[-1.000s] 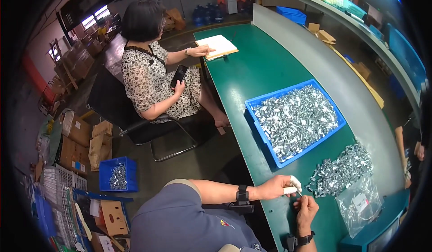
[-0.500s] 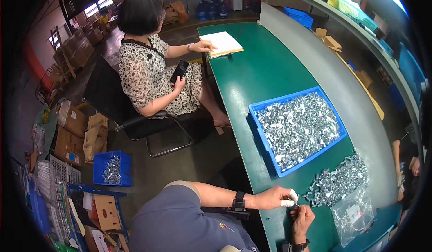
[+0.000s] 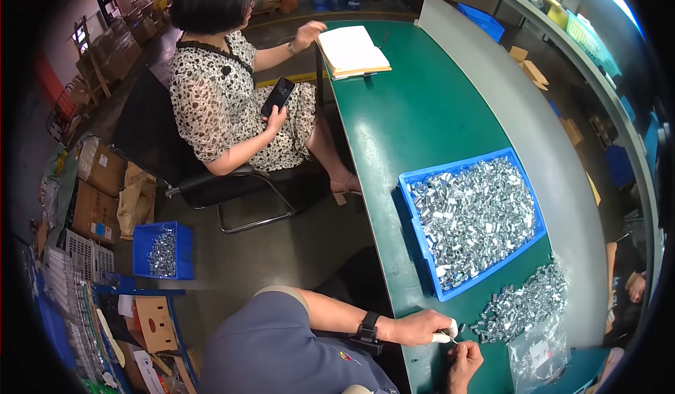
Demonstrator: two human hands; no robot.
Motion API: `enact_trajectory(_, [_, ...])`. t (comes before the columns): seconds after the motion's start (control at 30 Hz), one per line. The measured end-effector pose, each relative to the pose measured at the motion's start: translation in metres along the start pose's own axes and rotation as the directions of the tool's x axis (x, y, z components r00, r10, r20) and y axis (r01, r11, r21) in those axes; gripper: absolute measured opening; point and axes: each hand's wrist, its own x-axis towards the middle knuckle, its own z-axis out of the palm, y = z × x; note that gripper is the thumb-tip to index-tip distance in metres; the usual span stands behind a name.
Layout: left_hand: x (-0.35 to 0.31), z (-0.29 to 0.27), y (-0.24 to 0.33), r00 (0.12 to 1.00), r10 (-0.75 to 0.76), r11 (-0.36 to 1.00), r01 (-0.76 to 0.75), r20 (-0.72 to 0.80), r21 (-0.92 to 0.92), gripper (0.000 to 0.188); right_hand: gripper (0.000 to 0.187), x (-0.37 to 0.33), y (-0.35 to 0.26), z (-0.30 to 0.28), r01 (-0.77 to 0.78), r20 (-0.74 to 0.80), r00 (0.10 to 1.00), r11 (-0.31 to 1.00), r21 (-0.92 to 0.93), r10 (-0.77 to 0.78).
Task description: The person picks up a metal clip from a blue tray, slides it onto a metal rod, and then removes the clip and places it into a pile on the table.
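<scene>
At the near edge of the green table, my left hand (image 3: 422, 327) is closed in a pinch, with white coverings on its thumb and a fingertip. Facing it is my right hand (image 3: 465, 362), fingers curled together. Between the two sets of fingertips is a thin, small piece too tiny to name; which hand grips it is hard to see. Just right of my hands lies a loose pile of small silver metal pieces (image 3: 524, 306). Beyond it, a blue tray (image 3: 420, 243) is heaped with similar pieces. A clear plastic bag (image 3: 540, 360) with a label rests beside the pile.
A seated person (image 3: 218, 91) at the far left holds a phone (image 3: 279, 95) near an open notebook (image 3: 349, 48). On the floor stands a blue bin (image 3: 144, 250) of metal pieces. A grey partition (image 3: 506, 105) borders the table's right side, with shelving beyond.
The other person's hand has lifted off the notebook and moved left. My hands stay together at the table edge, slightly lower in view. The whole view has shifted a little.
</scene>
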Motion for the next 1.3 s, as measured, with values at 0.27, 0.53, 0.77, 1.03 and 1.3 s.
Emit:
enact_trajectory(0.27, [0.000, -0.002, 0.007, 0.998, -0.023, 0.995, 0.017, -0.055, -0.095, 0.014, 0.015, -0.002, -0.072, 0.024, -0.145, 0.034, 0.988, 0.974, -0.175, 0.153])
enact_trajectory(0.53, [-0.002, 0.001, 0.000, 0.998, 0.012, 1.000, -0.013, -0.066, -0.025, 0.014, 0.010, -0.006, -0.068, 0.018, -0.088, 0.108, 0.988, 0.974, -0.208, 0.112])
enact_trajectory(0.77, [-0.001, 0.001, 0.005, 0.999, -0.024, 1.000, 0.024, -0.034, 0.020, 0.014, 0.021, 0.003, -0.019, 0.008, -0.007, 0.064, 0.998, 0.998, 0.060, 0.003])
enact_trajectory(1.03, [0.000, 0.004, 0.006, 0.999, -0.027, 0.997, 0.029, -0.020, 0.077, 0.015, 0.018, 0.012, -0.017, -0.005, -0.013, 0.245, 0.969, 0.998, -0.063, 0.028])
enact_trajectory(1.3, [0.001, 0.009, 0.017, 0.995, -0.100, 0.990, 0.101, -0.014, 0.096, 0.013, 0.010, 0.002, -0.016, 0.003, 0.119, 0.126, 0.984, 0.990, 0.080, -0.128])
